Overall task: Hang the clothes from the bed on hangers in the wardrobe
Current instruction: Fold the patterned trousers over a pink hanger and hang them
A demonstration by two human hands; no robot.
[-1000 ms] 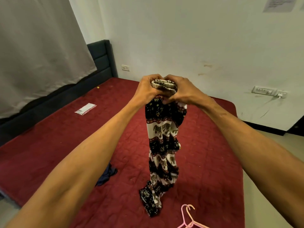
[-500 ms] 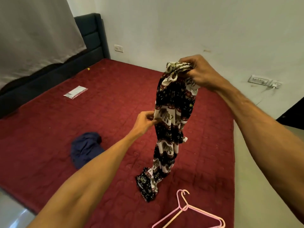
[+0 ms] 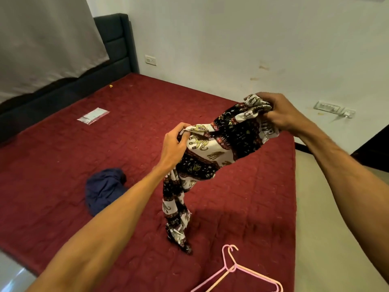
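An elephant-print garment in black, white and red hangs above the red bed, its lower end touching the mattress. My right hand grips its bunched top end. My left hand pinches the cloth lower down and holds it out to the left, so the fabric stretches between both hands. A crumpled navy garment lies on the bed to the left. Pink and peach hangers lie stacked at the bed's near right corner. No wardrobe is in view.
A dark upholstered headboard and a grey curtain stand at the back left. A small plastic packet lies on the mattress. The white wall carries switch plates; pale floor runs along the bed's right side.
My left hand slid off the garment's top, took hold of the fabric lower down and pulled it left. My right hand lowered and moved right, spreading the cloth.
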